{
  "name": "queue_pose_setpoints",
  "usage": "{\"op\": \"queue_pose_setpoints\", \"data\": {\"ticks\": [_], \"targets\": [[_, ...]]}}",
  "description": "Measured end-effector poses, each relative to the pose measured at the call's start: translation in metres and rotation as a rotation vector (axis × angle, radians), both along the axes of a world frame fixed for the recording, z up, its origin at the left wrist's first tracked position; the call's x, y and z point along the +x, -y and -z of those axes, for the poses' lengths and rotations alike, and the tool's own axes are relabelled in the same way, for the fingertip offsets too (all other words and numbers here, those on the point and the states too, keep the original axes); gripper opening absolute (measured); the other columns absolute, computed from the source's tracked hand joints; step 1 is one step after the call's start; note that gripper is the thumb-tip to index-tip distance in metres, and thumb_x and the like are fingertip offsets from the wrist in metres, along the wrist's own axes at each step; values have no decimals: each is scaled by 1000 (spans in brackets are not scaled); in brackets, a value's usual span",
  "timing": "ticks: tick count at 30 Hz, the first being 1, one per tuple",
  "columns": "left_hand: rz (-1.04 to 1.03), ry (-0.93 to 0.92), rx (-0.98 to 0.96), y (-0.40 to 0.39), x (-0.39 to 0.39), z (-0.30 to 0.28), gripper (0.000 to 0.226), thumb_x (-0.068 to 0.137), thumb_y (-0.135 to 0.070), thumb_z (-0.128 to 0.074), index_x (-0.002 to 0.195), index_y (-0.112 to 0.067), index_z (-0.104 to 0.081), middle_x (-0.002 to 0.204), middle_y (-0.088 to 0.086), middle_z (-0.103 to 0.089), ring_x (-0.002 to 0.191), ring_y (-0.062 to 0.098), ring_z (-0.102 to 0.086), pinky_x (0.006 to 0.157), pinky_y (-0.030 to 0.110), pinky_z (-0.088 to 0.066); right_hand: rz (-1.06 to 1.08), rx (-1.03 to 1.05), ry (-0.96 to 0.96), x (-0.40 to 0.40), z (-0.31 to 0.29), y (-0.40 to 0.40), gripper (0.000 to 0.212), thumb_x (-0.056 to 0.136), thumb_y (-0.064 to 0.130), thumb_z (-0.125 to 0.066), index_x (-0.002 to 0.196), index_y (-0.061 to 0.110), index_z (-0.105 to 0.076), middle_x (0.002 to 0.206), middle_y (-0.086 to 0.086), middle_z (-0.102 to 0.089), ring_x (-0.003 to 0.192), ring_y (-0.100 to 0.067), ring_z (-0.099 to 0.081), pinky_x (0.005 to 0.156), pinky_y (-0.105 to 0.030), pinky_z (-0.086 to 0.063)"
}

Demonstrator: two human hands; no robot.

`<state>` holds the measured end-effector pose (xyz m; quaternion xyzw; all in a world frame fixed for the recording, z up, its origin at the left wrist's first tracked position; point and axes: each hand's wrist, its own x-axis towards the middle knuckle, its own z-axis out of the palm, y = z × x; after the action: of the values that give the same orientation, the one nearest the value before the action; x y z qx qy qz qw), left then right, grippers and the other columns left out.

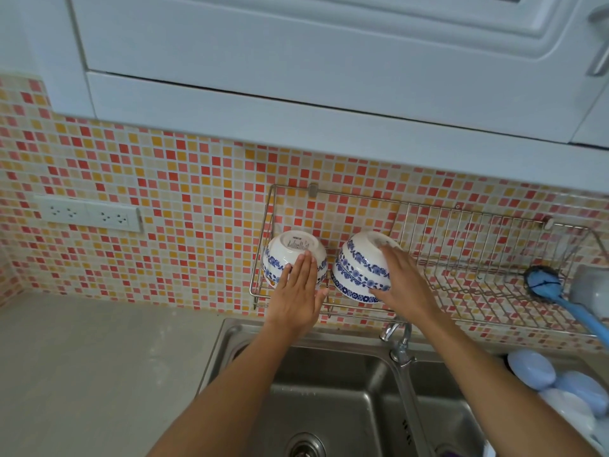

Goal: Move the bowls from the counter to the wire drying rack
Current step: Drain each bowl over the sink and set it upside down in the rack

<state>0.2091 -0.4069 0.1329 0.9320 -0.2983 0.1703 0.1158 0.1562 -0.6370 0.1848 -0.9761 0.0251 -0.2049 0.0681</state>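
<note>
Bowls: the left bowl and the right stack of two bowls, white with blue floral bands, rest upside down at the left end of the wire drying rack on the mosaic tile wall. Judged glazed ceramic: rigid, fairly heavy, breakable, slippery if wet. Grasp across the domed side or by the foot ring. Left hand lies flat, fingers together, on the left bowl; right hand cups the stack's side. Below: steel sink and faucet
</note>
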Motion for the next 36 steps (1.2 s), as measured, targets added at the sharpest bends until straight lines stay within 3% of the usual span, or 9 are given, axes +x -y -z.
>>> {"op": "queue_pose_setpoints", "data": {"ticks": [7, 12, 17, 22, 25, 28, 32, 36], "targets": [[8, -8, -5, 0, 1, 1, 74, 88, -56, 14, 146, -10, 18, 154, 6, 24, 142, 20, 23, 118, 37, 11, -23, -29, -72, 4, 0, 7, 103, 78, 41, -78, 155, 20, -14, 160, -5, -24, 145, -25, -25, 113, -44, -33], [1, -19, -2, 1, 1, 1, 70, 92, -55, 6, 146, -11, 18, 154, 4, 26, 142, 19, 24, 119, 37, 10, -43, -74, -115, 5, 2, 10, 104, 80, 43, -76, 156, 21, -9, 162, -4, -21, 148, -23, -21, 111, -44, -38], [-2, -19, 10, 1, 1, 1, 70, 93, -54, 4, 146, -11, 18, 154, 5, 24, 142, 19, 24, 117, 36, 13, -79, -78, -148, 6, 0, 7, 100, 86, 35, -71, 157, 22, -2, 164, 0, -8, 151, -19, -7, 116, -38, -27], [0, -36, 18, 0, 0, 1, 69, 93, -53, 2, 146, -11, 18, 155, 5, 24, 142, 18, 26, 116, 34, 15, -118, -89, -163, 9, 8, -1, 92, 89, 21, -68, 157, 22, -6, 165, 2, -4, 152, -18, 3, 115, -43, -33], [-6, -28, 35, 0, -1, 0, 68, 95, -52, -1, 146, -12, 19, 155, 5, 25, 141, 18, 27, 114, 33, 18, -132, 24, -113, 7, 10, -2, 92, 87, 17, -71, 156, 25, -11, 165, 2, -5, 152, -18, 1, 113, -46, -36], [-20, -42, 12, -1, 0, 1, 72, 94, -57, -2, 146, -13, 20, 155, 5, 26, 140, 18, 29, 115, 34, 18, -63, 219, -12, 0, 18, -3, 94, 86, 35, -72, 156, 30, -10, 165, 4, 0, 151, -20, -9, 114, -46, -35], [-121, -81, -65, -8, 17, -2, 82, 85, -70, 0, 144, -20, 29, 152, 4, 35, 140, 26, 30, 114, 47, 13, 2, 65, -37, -3, 34, -9, 79, 93, 63, -39, 154, 40, 8, 162, 3, 22, 152, -27, 5, 98, -50, -51], [-139, -150, -92, -15, 31, -4, 77, 91, -65, -22, 145, -33, 23, 152, 3, 36, 141, 34, 25, 113, 53, 3, 13, 68, -53, -1, 37, -8, 75, 93, 65, -36, 152, 47, 8, 161, 5, 25, 152, -29, 2, 92, -52, -54]]}}
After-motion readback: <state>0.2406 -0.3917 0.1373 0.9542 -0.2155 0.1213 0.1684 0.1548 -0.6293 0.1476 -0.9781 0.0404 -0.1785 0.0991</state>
